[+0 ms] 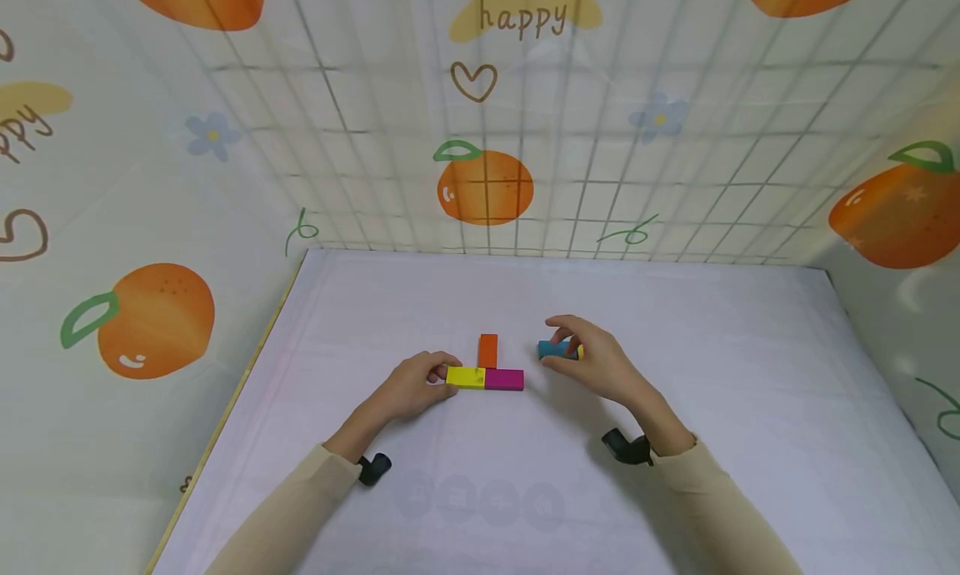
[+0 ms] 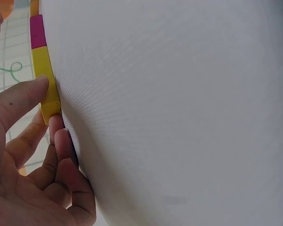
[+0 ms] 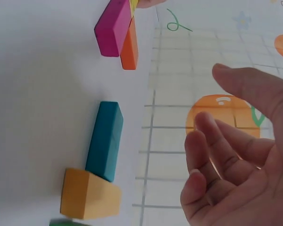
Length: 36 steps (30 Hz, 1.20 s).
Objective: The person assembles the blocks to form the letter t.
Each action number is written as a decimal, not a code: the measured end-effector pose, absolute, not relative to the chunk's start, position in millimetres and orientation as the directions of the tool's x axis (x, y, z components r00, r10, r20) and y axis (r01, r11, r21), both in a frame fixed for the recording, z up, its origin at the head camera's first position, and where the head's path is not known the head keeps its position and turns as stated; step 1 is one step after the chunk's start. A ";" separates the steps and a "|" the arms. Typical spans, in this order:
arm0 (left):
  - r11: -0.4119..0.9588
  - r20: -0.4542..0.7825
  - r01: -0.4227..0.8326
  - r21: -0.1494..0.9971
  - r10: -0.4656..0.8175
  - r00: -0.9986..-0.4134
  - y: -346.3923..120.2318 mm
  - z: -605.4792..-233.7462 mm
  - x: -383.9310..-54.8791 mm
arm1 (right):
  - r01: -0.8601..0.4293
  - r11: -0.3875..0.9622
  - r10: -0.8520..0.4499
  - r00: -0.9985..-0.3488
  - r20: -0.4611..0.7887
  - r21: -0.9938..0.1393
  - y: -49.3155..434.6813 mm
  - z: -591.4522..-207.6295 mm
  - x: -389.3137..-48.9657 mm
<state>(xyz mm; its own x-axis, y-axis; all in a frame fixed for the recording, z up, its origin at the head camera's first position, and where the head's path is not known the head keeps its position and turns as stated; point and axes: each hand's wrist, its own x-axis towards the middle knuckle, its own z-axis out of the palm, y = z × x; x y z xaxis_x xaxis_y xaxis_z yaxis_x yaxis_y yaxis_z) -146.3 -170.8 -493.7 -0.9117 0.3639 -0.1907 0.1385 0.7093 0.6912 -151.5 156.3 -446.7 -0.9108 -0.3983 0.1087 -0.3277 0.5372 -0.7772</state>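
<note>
Yellow rectangular block, lying on the white tabletop, its left end pinched between thumb and fingers of the left hand. Its right end abuts a magenta rectangular block; an orange rectangular block adjoins the pair's far side. Rightward, the right hand, fingers parted and grasping nothing, hovers near a teal rectangular block, which touches an amber block.

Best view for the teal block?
Right wrist. The teal block appears large there, with two long sides visible and no fingers across it. The head view shows it small, from above, partly covered by the right hand. The left wrist view doesn't show it.
</note>
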 end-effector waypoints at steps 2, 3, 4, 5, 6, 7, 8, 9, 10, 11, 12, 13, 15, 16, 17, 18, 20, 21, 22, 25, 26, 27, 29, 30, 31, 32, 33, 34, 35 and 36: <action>0.712 -0.195 0.134 0.689 0.360 -0.912 -170.4 -493.2 -146.3 | -0.330 0.533 -0.397 -0.911 0.114 -0.779 159.7 -445.7 -149.7; 0.714 -0.196 0.132 0.687 0.357 -0.913 -170.2 -493.0 -146.3 | -0.331 0.533 -0.396 -0.911 0.117 -0.779 161.2 -445.2 -148.7; 0.716 -0.198 0.130 0.686 0.355 -0.914 -170.0 -492.7 -146.5 | -0.330 0.534 -0.394 -0.912 0.117 -0.778 162.6 -444.7 -148.0; 0.718 -0.199 0.127 0.684 0.352 -0.914 -169.8 -492.5 -146.6 | -0.329 0.536 -0.391 -0.913 0.117 -0.778 163.9 -444.1 -147.1; 0.720 -0.200 0.126 0.682 0.350 -0.915 -169.6 -492.4 -146.7 | -0.331 0.538 -0.390 -0.913 0.118 -0.775 165.3 -443.9 -146.4; 0.721 -0.200 0.126 0.681 0.350 -0.915 -169.5 -492.5 -146.9 | -0.333 0.542 -0.389 -0.913 0.121 -0.772 166.5 -443.9 -146.0; 0.724 -0.202 0.125 0.678 0.347 -0.916 -169.5 -492.5 -147.0 | -0.334 0.543 -0.387 -0.914 0.123 -0.771 167.8 -443.8 -145.5; 0.724 -0.202 0.126 0.678 0.348 -0.915 -169.5 -492.6 -147.1 | -0.338 0.542 -0.387 -0.913 0.128 -0.769 169.2 -443.8 -145.1; 0.724 -0.202 0.126 0.678 0.348 -0.915 -169.6 -492.8 -147.3 | -0.341 0.541 -0.388 -0.912 0.132 -0.769 170.6 -444.0 -144.8; 0.723 -0.200 0.129 0.679 0.351 -0.915 -169.7 -493.1 -147.3 | -0.345 0.539 -0.388 -0.911 0.137 -0.769 172.1 -444.4 -144.5; 0.722 -0.201 0.129 0.680 0.352 -0.914 -169.8 -493.3 -147.5 | -0.350 0.537 -0.389 -0.910 0.143 -0.767 173.7 -445.0 -144.2; 0.720 -0.201 0.128 0.682 0.353 -0.914 -169.9 -493.4 -147.5 | -0.354 0.531 -0.390 -0.909 0.149 -0.770 175.2 -445.3 -143.7; 0.717 -0.201 0.129 0.685 0.357 -0.912 -170.3 -493.7 -147.6 | -0.366 0.522 -0.393 -0.905 0.163 -0.771 178.2 -446.2 -142.8; 0.716 -0.201 0.129 0.686 0.357 -0.912 -170.4 -493.7 -147.6 | -0.370 0.518 -0.394 -0.903 0.169 -0.771 179.7 -446.9 -142.4; 0.715 -0.202 0.129 0.687 0.358 -0.912 -170.6 -494.0 -147.6 | -0.376 0.517 -0.394 -0.902 0.176 -0.769 181.1 -447.7 -142.1; 0.715 -0.204 0.126 0.688 0.357 -0.912 -170.7 -494.1 -147.7 | -0.381 0.518 -0.394 -0.901 0.181 -0.766 182.5 -448.6 -141.9; 0.714 -0.205 0.126 0.689 0.358 -0.911 -170.9 -494.6 -147.6 | -0.381 0.520 -0.391 -0.902 0.183 -0.764 185.0 -449.9 -141.3; 0.714 -0.206 0.124 0.689 0.357 -0.911 -171.0 -494.7 -147.6 | -0.377 0.523 -0.388 -0.904 0.180 -0.764 186.2 -450.5 -141.1; 0.714 -0.207 0.123 0.690 0.357 -0.911 -171.1 -494.7 -147.4 | -0.372 0.527 -0.385 -0.906 0.175 -0.764 187.4 -451.1 -141.0; 0.712 -0.205 0.123 0.692 0.357 -0.911 -171.1 -494.7 -147.0 | -0.348 0.540 -0.374 -0.915 0.152 -0.766 190.9 -451.8 -140.4; 0.711 -0.205 0.123 0.692 0.358 -0.911 -171.1 -494.5 -146.8 | -0.343 0.544 -0.372 -0.917 0.146 -0.766 192.2 -452.0 -140.3; 0.710 -0.203 0.124 0.693 0.358 -0.911 -171.0 -494.4 -146.7 | -0.341 0.548 -0.371 -0.917 0.143 -0.764 193.7 -452.5 -140.4; 0.708 -0.200 0.126 0.695 0.359 -0.912 -170.8 -493.7 -146.4 | -0.337 0.553 -0.368 -0.919 0.140 -0.762 196.8 -453.2 -140.4; 0.708 -0.200 0.125 0.695 0.358 -0.912 -170.6 -493.3 -146.1 | -0.337 0.556 -0.368 -0.919 0.139 -0.760 198.5 -453.6 -140.4; 0.707 -0.201 0.124 0.696 0.357 -0.912 -170.5 -493.1 -146.0 | -0.337 0.556 -0.367 -0.920 0.139 -0.760 200.2 -454.3 -140.7; 0.708 -0.202 0.122 0.696 0.356 -0.912 -170.4 -493.2 -146.1 | -0.332 0.559 -0.364 -0.921 0.135 -0.760 202.1 -455.3 -141.0; 0.708 -0.203 0.121 0.696 0.355 -0.913 -170.3 -493.0 -146.2 | -0.329 0.561 -0.363 -0.922 0.131 -0.759 203.8 -456.3 -141.5; 0.709 -0.205 0.118 0.695 0.353 -0.913 -170.2 -492.8 -146.1 | -0.324 0.562 -0.362 -0.924 0.125 -0.761 205.7 -457.1 -141.9; 0.710 -0.207 0.116 0.695 0.351 -0.913 -170.2 -492.9 -146.2 | -0.322 0.561 -0.363 -0.924 0.124 -0.763 207.5 -457.9 -142.4; 0.711 -0.210 0.113 0.694 0.350 -0.913 -170.2 -493.2 -146.3 | -0.322 0.560 -0.364 -0.923 0.122 -0.764 209.5 -459.2 -143.3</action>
